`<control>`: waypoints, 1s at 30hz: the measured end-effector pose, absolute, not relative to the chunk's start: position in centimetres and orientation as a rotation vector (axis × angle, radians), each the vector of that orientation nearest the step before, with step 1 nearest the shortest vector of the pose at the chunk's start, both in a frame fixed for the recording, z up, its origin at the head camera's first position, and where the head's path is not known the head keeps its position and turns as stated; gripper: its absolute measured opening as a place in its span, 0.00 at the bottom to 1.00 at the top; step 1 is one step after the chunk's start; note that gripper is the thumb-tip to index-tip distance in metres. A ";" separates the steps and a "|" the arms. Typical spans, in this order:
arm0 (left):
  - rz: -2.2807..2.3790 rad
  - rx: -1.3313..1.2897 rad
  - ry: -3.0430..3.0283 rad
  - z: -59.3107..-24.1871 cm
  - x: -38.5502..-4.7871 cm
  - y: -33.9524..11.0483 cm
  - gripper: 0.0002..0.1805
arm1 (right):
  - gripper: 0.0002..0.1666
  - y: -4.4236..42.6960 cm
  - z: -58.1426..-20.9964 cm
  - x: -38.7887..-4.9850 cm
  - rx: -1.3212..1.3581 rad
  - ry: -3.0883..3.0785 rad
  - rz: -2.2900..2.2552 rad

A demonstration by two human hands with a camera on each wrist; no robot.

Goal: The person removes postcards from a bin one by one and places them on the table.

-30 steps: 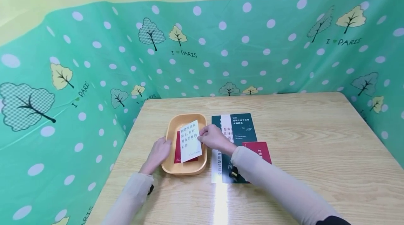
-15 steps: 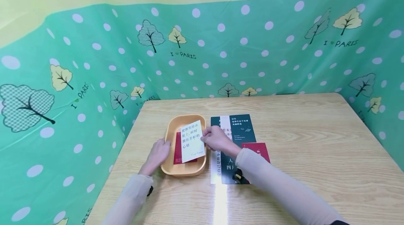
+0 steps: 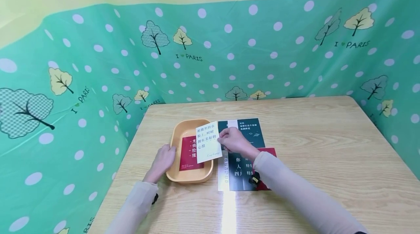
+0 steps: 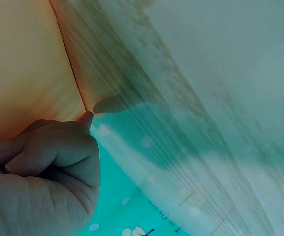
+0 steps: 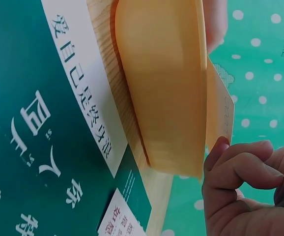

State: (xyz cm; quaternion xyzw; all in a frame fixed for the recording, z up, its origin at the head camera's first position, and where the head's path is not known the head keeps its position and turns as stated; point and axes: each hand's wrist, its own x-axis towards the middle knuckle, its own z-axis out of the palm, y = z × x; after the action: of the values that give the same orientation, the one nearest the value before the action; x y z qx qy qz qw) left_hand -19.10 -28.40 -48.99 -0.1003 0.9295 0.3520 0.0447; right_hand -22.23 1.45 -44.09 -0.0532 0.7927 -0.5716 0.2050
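In the head view a white card [image 3: 209,144] with dark writing is pinched at its right edge by the right hand [image 3: 233,140], tilted over the right rim of an orange tray [image 3: 193,179]. A red card [image 3: 190,163] lies inside the tray, partly covered by the white one. The left hand [image 3: 165,158] grips the tray's left wall; in the left wrist view its curled fingers show at the left hand [image 4: 48,172] against the tray [image 4: 29,64]. In the right wrist view the right hand [image 5: 252,187] holds the card [image 5: 219,105] beyond the tray wall [image 5: 166,83].
Right of the tray, dark green sheets [image 3: 236,179] with white writing overlap a white strip [image 3: 224,175]. A red card [image 3: 271,151] lies partly under the right sleeve. The wooden table [image 3: 311,135] is bordered by a green dotted curtain [image 3: 197,81].
The right hand and the white card have moved to the right, from above the tray's middle to its right rim. More of the red card in the tray shows. The left hand still grips the tray.
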 end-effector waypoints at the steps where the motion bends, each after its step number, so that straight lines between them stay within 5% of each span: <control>1: 1.075 -0.305 2.841 -49.0 -19.1 -28.4 0.24 | 0.11 1.6 -44.1 -22.2 -0.144 2.209 -1.598; 30: 1.077 -0.357 2.787 -49.0 -19.0 -28.3 0.29 | 0.14 5.6 -44.4 -23.2 -0.088 2.245 -1.611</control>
State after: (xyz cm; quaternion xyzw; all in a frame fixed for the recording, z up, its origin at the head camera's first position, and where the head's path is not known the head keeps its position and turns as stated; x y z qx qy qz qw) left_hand -19.03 -28.25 -48.97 -0.1183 0.9241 0.3572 0.0659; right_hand -23.15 5.62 -44.38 -0.0313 0.7977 -0.5724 0.1871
